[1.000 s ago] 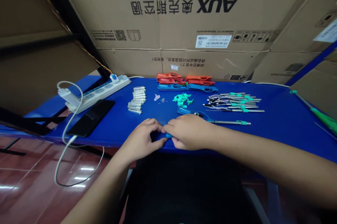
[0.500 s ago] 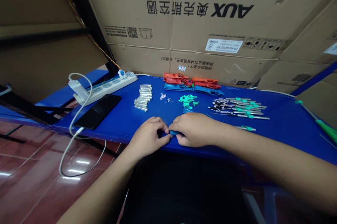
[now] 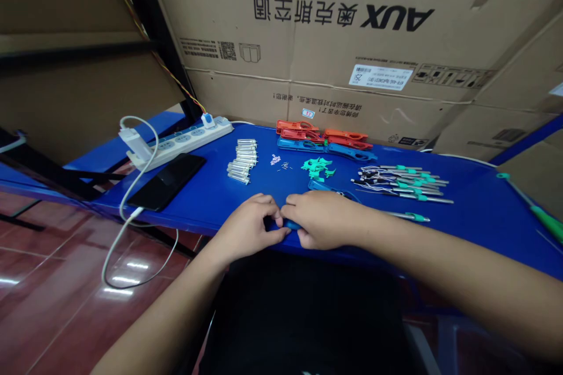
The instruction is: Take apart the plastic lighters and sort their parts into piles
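At the front edge of the blue table (image 3: pixel 197 205), my left hand (image 3: pixel 253 223) and my right hand (image 3: pixel 319 218) meet. Between them a small piece of a blue plastic part (image 3: pixel 292 224) shows, pinched by both; most of it is covered by my fingers. Just beyond my right hand lies another blue shell (image 3: pixel 323 186). Green clips (image 3: pixel 317 167) sit in a pile behind it. To their left are tiny metal pins (image 3: pixel 285 166), small pink pieces (image 3: pixel 275 159) and a stack of clear cylinders (image 3: pixel 243 161).
Red shells (image 3: pixel 299 135) and blue shells (image 3: pixel 352 152) line the back by a cardboard box (image 3: pixel 325 46). Metal rods with green clips and wires (image 3: pixel 409 181) lie right, near a green-handled screwdriver (image 3: pixel 545 222). Left are a phone (image 3: pixel 167 181), cable (image 3: pixel 104 263) and power strip (image 3: pixel 189 139).
The camera view has shifted slightly. My hands stay together at the table edge around the blue part, with my right fingers slightly more curled over it.
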`<action>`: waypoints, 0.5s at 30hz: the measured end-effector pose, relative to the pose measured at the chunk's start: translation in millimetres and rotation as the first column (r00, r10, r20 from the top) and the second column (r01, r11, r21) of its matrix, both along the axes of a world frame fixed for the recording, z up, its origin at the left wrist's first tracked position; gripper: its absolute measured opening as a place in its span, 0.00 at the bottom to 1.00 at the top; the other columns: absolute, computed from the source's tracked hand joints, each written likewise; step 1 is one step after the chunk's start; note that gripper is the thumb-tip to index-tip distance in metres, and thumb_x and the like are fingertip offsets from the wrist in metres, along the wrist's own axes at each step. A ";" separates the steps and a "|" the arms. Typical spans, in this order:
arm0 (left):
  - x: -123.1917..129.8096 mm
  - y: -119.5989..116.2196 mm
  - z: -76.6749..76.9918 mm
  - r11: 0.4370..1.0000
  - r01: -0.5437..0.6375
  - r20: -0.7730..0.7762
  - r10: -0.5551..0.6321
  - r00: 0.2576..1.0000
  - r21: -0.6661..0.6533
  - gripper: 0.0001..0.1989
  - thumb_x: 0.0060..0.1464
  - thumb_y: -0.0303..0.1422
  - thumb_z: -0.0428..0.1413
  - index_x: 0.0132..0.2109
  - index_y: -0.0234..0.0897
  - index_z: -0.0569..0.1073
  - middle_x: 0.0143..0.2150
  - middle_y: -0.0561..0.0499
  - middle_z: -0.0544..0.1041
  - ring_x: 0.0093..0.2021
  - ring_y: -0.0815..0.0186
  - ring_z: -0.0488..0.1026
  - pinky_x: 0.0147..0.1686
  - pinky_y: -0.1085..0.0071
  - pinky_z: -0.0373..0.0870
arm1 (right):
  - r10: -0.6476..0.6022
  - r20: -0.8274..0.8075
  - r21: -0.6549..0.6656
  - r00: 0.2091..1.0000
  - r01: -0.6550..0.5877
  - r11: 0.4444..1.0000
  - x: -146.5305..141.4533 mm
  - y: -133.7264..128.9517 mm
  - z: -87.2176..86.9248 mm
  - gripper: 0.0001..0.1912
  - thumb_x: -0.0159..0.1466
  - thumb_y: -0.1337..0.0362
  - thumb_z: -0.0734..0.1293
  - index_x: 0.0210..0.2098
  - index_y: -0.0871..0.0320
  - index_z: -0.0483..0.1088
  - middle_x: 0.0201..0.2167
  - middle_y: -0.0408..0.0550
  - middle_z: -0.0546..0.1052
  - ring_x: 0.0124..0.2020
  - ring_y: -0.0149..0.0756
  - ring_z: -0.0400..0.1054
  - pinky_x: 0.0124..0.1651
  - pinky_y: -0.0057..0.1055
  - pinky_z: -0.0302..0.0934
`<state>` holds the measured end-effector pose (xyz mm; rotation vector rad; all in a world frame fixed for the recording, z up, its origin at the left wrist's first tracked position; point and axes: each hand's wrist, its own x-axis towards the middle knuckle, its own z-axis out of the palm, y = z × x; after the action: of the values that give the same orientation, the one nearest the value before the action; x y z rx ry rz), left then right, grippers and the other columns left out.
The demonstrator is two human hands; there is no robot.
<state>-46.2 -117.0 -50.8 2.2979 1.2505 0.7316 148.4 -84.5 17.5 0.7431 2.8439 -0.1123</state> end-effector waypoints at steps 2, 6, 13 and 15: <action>-0.3 0.0 0.1 1.000 0.003 -0.004 -0.003 1.000 -0.003 0.08 0.53 0.34 0.63 0.30 0.37 0.73 0.31 0.52 0.74 0.36 0.63 0.70 0.41 0.66 0.64 | 0.014 0.017 0.040 1.000 -0.014 0.999 -4.2 -3.1 -3.8 0.15 0.59 0.66 0.65 0.45 0.58 0.74 0.40 0.53 0.77 0.35 0.42 0.73 0.32 0.33 0.59; -2.1 -1.1 1.6 0.999 0.026 0.010 -0.025 1.000 -0.030 0.15 0.53 0.33 0.63 0.24 0.37 0.66 0.27 0.54 0.70 0.33 0.66 0.68 0.38 0.68 0.63 | 0.001 0.066 0.098 0.998 -0.008 0.995 -11.7 -8.6 -8.2 0.12 0.60 0.66 0.67 0.43 0.60 0.74 0.39 0.54 0.76 0.36 0.43 0.74 0.34 0.33 0.62; -5.8 -1.1 2.2 0.998 0.048 0.021 -0.047 0.999 -0.028 0.16 0.53 0.33 0.62 0.24 0.37 0.65 0.25 0.55 0.69 0.32 0.66 0.68 0.36 0.69 0.63 | 0.001 0.065 0.117 0.998 -0.008 0.993 -15.5 -9.3 -10.6 0.12 0.60 0.65 0.69 0.43 0.62 0.73 0.39 0.55 0.76 0.35 0.42 0.74 0.32 0.33 0.62; -6.6 -1.0 1.5 0.999 0.045 0.017 -0.045 0.999 -0.027 0.15 0.53 0.33 0.62 0.25 0.37 0.65 0.25 0.55 0.70 0.32 0.66 0.68 0.35 0.70 0.62 | -0.003 0.031 0.119 1.000 -0.001 0.993 -14.4 -8.0 -13.4 0.12 0.61 0.65 0.67 0.44 0.62 0.72 0.39 0.54 0.76 0.35 0.43 0.73 0.33 0.34 0.63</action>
<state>-52.8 -118.0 -49.2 2.2857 1.1905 0.7121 134.0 -92.4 4.1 0.7630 2.8406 0.0691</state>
